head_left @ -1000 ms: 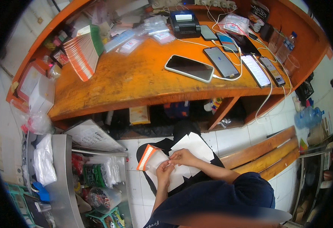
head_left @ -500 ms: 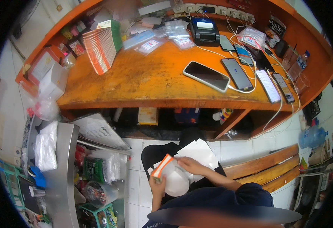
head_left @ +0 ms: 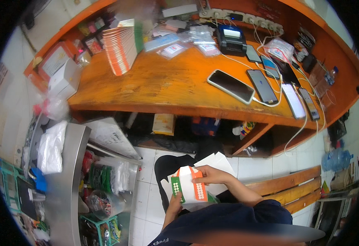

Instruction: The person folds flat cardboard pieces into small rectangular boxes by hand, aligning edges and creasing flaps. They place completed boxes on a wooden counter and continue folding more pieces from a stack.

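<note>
Over my lap I hold a white, orange and green cardboard food carton (head_left: 187,183), partly folded, its printed sides facing up. My left hand (head_left: 174,203) grips the green side near the lower left corner. At the upper right edge, my right hand (head_left: 210,175) pinches the orange side with thumb and fingers. White flat card sheets (head_left: 222,163) rest on my lap beneath and behind the carton. On the desk's left part stands a tall nested stack of similar orange, white and green cartons (head_left: 120,50).
An orange wooden desk (head_left: 146,88) spans the front, bearing several phones (head_left: 230,86) on charging cables and a black receipt printer (head_left: 232,40). To my left is a metal counter (head_left: 70,156) with filled shelves. A slatted wooden bench (head_left: 288,186) stands at right.
The carton has turned from a narrow edge-on strip to show its broad printed sides. My right hand has moved slightly right and down onto its orange side. The view has shifted a little.
</note>
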